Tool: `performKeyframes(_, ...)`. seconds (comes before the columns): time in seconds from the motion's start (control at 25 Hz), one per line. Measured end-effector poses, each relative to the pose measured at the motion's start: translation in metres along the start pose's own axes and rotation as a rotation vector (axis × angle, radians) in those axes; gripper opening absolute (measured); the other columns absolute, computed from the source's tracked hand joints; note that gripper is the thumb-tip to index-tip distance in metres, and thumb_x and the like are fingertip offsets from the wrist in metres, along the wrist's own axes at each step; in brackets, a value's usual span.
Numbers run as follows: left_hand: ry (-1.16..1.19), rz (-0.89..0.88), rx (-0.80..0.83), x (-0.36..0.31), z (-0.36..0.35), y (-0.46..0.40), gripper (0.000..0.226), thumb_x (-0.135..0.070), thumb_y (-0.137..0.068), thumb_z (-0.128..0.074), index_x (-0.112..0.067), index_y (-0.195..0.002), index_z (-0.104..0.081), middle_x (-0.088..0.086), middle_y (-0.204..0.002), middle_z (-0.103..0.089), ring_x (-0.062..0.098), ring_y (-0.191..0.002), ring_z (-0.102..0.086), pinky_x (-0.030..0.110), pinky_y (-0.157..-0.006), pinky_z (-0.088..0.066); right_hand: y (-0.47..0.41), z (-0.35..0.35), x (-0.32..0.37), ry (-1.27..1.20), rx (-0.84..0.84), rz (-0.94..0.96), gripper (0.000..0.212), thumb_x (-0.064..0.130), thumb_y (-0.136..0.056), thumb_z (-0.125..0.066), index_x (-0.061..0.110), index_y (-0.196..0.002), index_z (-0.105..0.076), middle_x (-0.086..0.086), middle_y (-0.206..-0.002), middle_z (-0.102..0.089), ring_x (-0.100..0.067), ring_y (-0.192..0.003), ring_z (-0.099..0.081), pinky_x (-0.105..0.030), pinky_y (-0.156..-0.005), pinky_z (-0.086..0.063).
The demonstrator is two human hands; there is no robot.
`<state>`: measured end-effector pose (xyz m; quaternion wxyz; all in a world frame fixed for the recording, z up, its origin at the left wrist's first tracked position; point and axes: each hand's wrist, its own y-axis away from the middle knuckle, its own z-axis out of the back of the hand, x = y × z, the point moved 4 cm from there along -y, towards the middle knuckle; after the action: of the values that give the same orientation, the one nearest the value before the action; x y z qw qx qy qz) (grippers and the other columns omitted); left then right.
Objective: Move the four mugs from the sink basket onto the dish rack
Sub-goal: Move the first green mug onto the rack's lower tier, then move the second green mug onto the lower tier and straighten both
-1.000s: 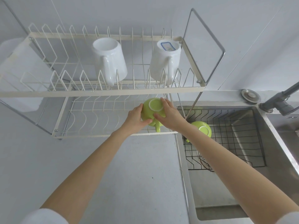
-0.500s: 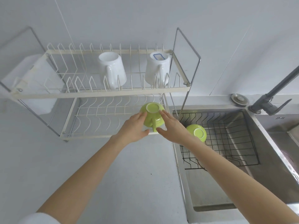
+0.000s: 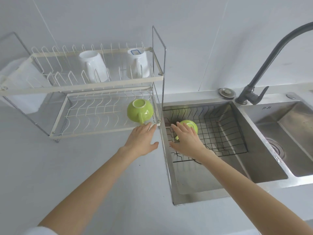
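Observation:
Two white mugs (image 3: pixel 93 66) (image 3: pixel 138 62) stand upside down on the top tier of the cream wire dish rack (image 3: pixel 81 89). A green mug (image 3: pixel 140 110) sits upside down at the right end of the lower tier, handle toward me. A second green mug (image 3: pixel 190 125) lies upside down in the black wire sink basket (image 3: pixel 225 133). My left hand (image 3: pixel 141 141) hovers flat and open over the counter just in front of the rack's right corner, holding nothing. My right hand (image 3: pixel 187 139) is open over the basket, partly covering the second green mug.
A dark faucet (image 3: pixel 264 65) arches over the divider of the steel double sink (image 3: pixel 254 175). A round metal cap (image 3: pixel 227 93) lies on the sink's back ledge. A white container (image 3: pixel 20 78) hangs at the rack's left end. Grey counter stretches in front of the rack.
Both hands have let go of the green mug, which now rests on the lower tier. The left hand drew back toward me; the right hand moved right over the basket mug.

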<state>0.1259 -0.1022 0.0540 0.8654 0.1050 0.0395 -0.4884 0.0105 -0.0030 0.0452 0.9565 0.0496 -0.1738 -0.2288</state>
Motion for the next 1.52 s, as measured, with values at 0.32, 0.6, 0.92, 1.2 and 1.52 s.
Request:
performKeyframes(0.32,0.026,-0.006,0.052,-0.078,-0.017,-0.04,0.065,-0.037,-0.088,-0.043,-0.014,-0.142,-0.014,0.01,-0.154,-0.016,0.027,-0.14,-0.016,0.042,-0.114,-0.016,0.013,0.016,-0.091,0.035,0.044,-0.058,0.069,0.038,-0.089,-0.049,0.019,-0.145,-0.013,-0.007,-0.157,-0.008,-0.027,-0.145,0.0,-0.044,-0.118,-0.001)
performKeyframes(0.6,0.01,0.032,0.115,-0.12,-0.036,-0.091,0.066,-0.04,-0.088,-0.043,-0.015,-0.141,-0.015,0.012,-0.153,-0.017,0.03,-0.14,-0.017,0.045,-0.114,-0.019,-0.001,0.019,-0.158,0.028,0.11,-0.059,0.071,0.038,-0.088,-0.051,0.019,-0.145,-0.013,-0.008,-0.157,-0.011,-0.028,-0.145,-0.001,-0.044,-0.118,-0.002)
performKeyframes(0.92,0.071,0.093,0.164,-0.122,-0.059,-0.139,0.066,-0.041,-0.087,-0.044,-0.016,-0.141,-0.017,0.012,-0.151,-0.023,0.029,-0.138,-0.023,0.046,-0.112,-0.024,-0.04,0.003,-0.191,-0.043,0.198,-0.036,0.07,0.037,-0.088,-0.05,0.017,-0.145,-0.015,-0.01,-0.156,-0.013,-0.029,-0.144,-0.007,-0.044,-0.117,-0.007)
performKeyframes(1.2,0.156,0.164,0.257,-0.096,-0.085,-0.18,0.066,-0.04,-0.087,-0.046,-0.015,-0.141,-0.018,0.009,-0.15,-0.025,0.03,-0.133,-0.032,0.048,-0.106,-0.034,-0.076,-0.036,-0.201,-0.295,0.307,-0.144,0.068,0.031,-0.087,-0.053,0.014,-0.143,-0.02,-0.01,-0.151,-0.026,-0.029,-0.137,-0.026,-0.043,-0.111,-0.028)
performKeyframes(1.52,0.443,0.357,0.326,-0.072,-0.132,-0.225,0.061,-0.034,-0.089,-0.046,-0.01,-0.14,-0.022,0.015,-0.146,-0.03,0.03,-0.132,-0.034,0.043,-0.108,-0.032,-0.117,-0.084,-0.213,-0.707,0.369,-0.485,0.057,0.032,-0.088,-0.051,0.011,-0.136,-0.03,-0.012,-0.129,-0.053,-0.028,-0.113,-0.051,-0.031,-0.084,-0.041)
